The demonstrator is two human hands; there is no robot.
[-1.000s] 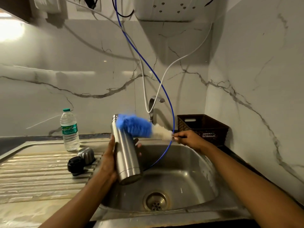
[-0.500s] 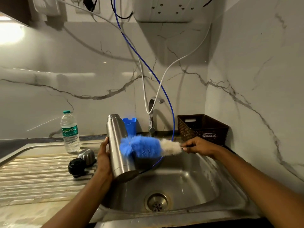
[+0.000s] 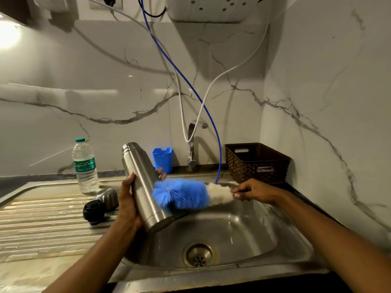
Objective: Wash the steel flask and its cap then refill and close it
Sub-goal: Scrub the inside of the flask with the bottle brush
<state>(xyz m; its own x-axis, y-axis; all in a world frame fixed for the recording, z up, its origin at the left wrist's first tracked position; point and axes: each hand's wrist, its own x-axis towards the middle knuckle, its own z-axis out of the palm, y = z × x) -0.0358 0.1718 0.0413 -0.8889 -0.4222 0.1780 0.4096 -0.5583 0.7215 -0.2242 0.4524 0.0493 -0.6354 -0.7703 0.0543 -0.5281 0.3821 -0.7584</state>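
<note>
2 hands work over the sink (image 3: 264, 240). The left hand (image 3: 127, 201) is wrapped round the lower half of the flask (image 3: 146, 187), thumb on the near side and fingertips showing past the far side. The flask is open-mouthed and leans with its neck up and to the left, its base hanging over the sink's left rim. The right hand (image 3: 251, 190) pinches the brush (image 3: 182, 196) by its thin handle, just past the white tuft. The brush lies crosswise, and its blue bristle tip touches the flask's side about midway up.

By my reading the step in hand is the wash itself, the brush working the flask's outside. No water shows at the tap (image 3: 193, 144), and I cannot tell whether the flask is soapy or wet.

The black cap (image 3: 94, 211) lies on the drainboard (image 3: 42, 218), touching a steel cup (image 3: 108, 197), both left of the flask and, as far as I can judge, not yet washed. A water bottle (image 3: 84, 166) stands behind them.

The next move calls for a firm left-hand hold while the bristles travel the wall. To reach the inside, the mouth must turn toward the brush so that the head enters straight. After that come a rinse under the tap, the cap's wash, and 1 refill.
</note>
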